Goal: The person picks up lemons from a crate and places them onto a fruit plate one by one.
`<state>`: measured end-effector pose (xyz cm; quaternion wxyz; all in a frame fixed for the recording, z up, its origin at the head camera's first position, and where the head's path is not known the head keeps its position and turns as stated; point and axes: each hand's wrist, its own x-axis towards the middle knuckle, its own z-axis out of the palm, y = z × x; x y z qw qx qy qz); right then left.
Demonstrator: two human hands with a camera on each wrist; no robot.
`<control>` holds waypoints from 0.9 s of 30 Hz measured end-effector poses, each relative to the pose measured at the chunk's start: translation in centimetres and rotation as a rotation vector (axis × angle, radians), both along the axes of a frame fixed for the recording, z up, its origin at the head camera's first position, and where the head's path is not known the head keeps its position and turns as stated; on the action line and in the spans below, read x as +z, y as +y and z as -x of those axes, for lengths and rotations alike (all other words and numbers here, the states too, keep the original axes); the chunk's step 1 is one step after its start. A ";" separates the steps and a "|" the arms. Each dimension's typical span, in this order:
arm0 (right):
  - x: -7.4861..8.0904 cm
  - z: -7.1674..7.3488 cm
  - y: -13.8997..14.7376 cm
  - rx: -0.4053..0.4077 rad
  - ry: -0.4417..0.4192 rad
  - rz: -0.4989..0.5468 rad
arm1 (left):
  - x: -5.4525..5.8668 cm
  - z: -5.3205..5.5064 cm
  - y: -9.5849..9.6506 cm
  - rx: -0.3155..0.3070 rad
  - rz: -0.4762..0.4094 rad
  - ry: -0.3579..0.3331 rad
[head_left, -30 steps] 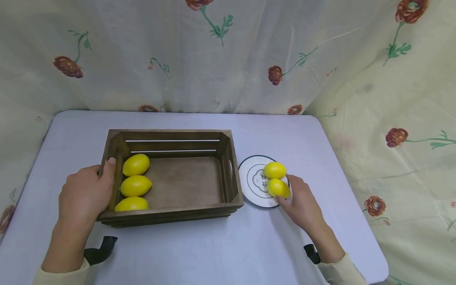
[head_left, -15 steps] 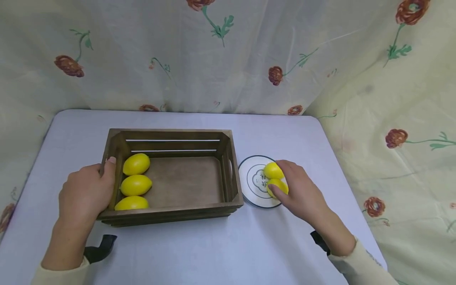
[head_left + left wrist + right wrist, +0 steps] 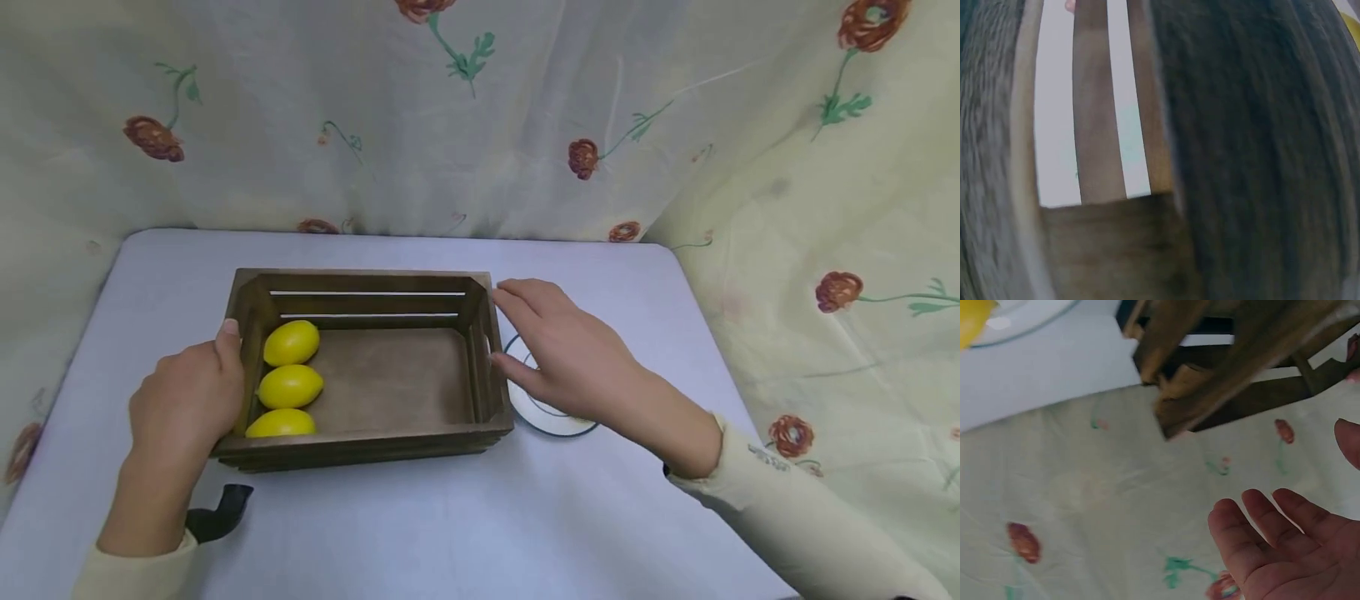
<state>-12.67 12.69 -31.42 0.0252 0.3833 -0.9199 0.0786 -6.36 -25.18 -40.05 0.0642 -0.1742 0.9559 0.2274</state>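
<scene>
Right grip (image 3: pixel 562 354) moved from plate (image 3: pixel 536 410) to right end of crate (image 3: pixel 397 442): fingers spread, empty, contact unclear. Left grip (image 3: pixel 191 396) curled on its left end. Crate sits on tabletop (image 3: pixel 420 529), likely stiff, light; hold both ends, lemons (image 3: pixel 291 387) may roll.

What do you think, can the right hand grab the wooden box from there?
Probably yes: the right hand looks empty, its fingers outstretched close beside the wooden box, and nothing seems to stand between them.
</scene>
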 end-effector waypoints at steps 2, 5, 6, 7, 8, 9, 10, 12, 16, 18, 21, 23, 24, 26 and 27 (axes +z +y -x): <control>0.6 0.5 -1.6 0.066 0.020 -0.010 | 0.1 0.2 0.0 0.000 -0.007 -0.019; 1.4 1.3 -4.1 0.147 0.029 -0.038 | 0.6 0.4 -0.3 -0.006 0.004 -0.085; 1.7 1.5 -5.0 0.168 0.026 -0.055 | 0.8 0.5 -0.3 -0.007 0.010 -0.105; 1.9 1.7 -5.8 0.178 0.018 -0.081 | 0.9 0.5 -0.4 -0.005 0.017 -0.122; 2.1 1.9 -6.7 0.189 0.011 -0.110 | 1.0 0.6 -0.5 -0.006 0.026 -0.134; 2.2 2.2 -7.5 0.197 0.004 -0.141 | 1.0 0.6 -0.5 -0.001 0.030 -0.137; 2.3 2.4 -8.2 0.202 -0.003 -0.172 | 0.9 0.6 -0.5 0.006 0.031 -0.129; 2.4 2.7 -9.7 0.208 -0.017 -0.239 | 0.7 0.5 -0.3 0.019 0.033 -0.093; 2.4 3.5 -12.5 0.230 -0.058 -0.360 | 0.2 0.4 0.0 0.054 0.034 -0.021; 2.3 3.9 -13.9 0.261 -0.088 -0.401 | 0.1 0.4 0.1 0.073 0.035 -0.006; 1.7 4.5 -16.0 0.324 -0.110 -0.432 | 0.0 0.3 0.2 0.082 0.024 0.002; 1.1 4.8 -17.2 0.359 -0.117 -0.435 | 0.0 0.3 0.1 0.079 0.016 0.006; 0.7 4.9 -17.8 0.374 -0.112 -0.435 | 0.0 0.3 0.1 0.076 0.012 0.007; -0.2 5.1 -18.8 0.395 -0.107 -0.434 | 0.0 0.3 0.1 0.066 0.002 0.004; -0.6 5.1 -19.3 0.397 -0.115 -0.437 | 0.0 0.3 0.1 0.063 -0.002 -0.004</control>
